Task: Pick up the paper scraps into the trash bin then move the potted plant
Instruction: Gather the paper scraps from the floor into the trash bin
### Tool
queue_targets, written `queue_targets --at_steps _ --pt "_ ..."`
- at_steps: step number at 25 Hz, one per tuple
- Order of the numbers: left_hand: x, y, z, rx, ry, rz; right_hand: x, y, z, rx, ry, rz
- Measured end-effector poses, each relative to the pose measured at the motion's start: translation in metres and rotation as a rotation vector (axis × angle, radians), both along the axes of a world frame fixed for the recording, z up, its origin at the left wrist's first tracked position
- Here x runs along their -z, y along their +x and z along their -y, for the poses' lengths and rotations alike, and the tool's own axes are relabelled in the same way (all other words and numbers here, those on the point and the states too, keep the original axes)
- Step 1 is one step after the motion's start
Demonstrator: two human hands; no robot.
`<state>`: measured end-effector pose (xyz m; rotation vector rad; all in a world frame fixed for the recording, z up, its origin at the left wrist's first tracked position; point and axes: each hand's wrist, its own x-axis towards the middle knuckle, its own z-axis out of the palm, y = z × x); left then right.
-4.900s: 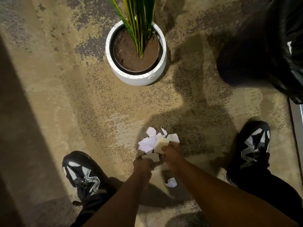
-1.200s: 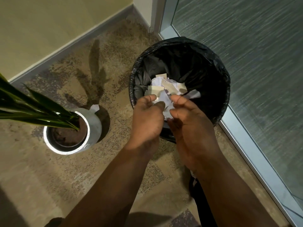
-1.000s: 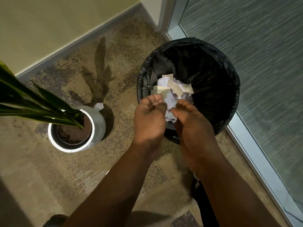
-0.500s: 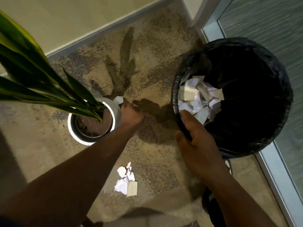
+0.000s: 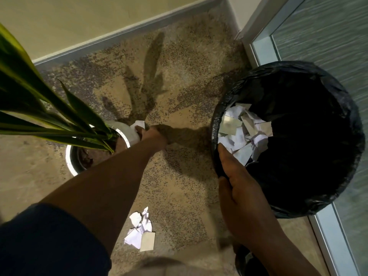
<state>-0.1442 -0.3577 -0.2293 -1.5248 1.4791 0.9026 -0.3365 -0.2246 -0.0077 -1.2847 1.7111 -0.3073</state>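
A white paper scrap lies against the far side of the white pot of the long-leaved potted plant. My left hand reaches down to that scrap, fingertips at its lower edge; whether they pinch it is hidden by the back of the hand. The black-lined trash bin stands at the right with several scraps inside. On its near-left rim rests my right hand, fingers straight. A small pile of scraps lies on the carpet between my arms.
A beige wall with a grey baseboard runs behind the plant. A metal-framed glass panel borders the bin on the right. The plant's leaves spread over the left side of the view. Speckled carpet lies between pot and bin.
The scraps I held over the bin now lie inside it. My left hand has swung left and down to the scrap by the pot; my right hand has settled on the bin's rim.
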Motion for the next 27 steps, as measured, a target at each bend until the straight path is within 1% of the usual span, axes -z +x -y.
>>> queue_targets --at_steps 2,5,7,9,10,11,15,16,18,22,27 --pt "-0.001 -0.004 -0.001 0.095 0.002 0.018 0.002 0.000 -0.001 -0.020 -0.025 -0.021" --pt "-0.013 -0.013 -0.001 0.312 0.068 0.084 0.000 -0.001 0.000 -0.023 -0.018 -0.038" --pt "-0.013 -0.013 -0.001 0.464 0.155 0.122 -0.003 -0.002 0.000 -0.025 -0.003 -0.045" --pt "-0.016 -0.014 0.006 0.489 0.216 0.148 -0.004 -0.002 0.000 -0.030 0.003 -0.043" --pt "-0.017 -0.016 0.008 0.486 0.220 0.187 -0.004 -0.002 0.000 -0.031 0.008 -0.040" --pt "-0.018 -0.017 0.009 0.471 0.183 0.228 -0.005 -0.002 0.000 -0.032 0.012 -0.039" --pt "-0.017 -0.018 0.012 0.451 0.107 0.217 -0.007 -0.006 -0.001 -0.018 -0.009 -0.052" --pt "-0.018 -0.016 0.012 0.406 0.092 0.214 -0.008 -0.006 -0.001 -0.020 -0.013 -0.053" --pt "-0.017 -0.014 0.011 0.399 0.055 0.218 -0.008 -0.006 0.000 -0.023 -0.006 -0.051" --pt "-0.010 -0.012 0.006 0.349 0.042 0.193 -0.009 -0.006 0.002 -0.047 0.013 -0.045" --pt "-0.005 -0.012 -0.002 0.455 0.008 0.158 -0.013 -0.005 0.002 -0.067 0.007 -0.009"
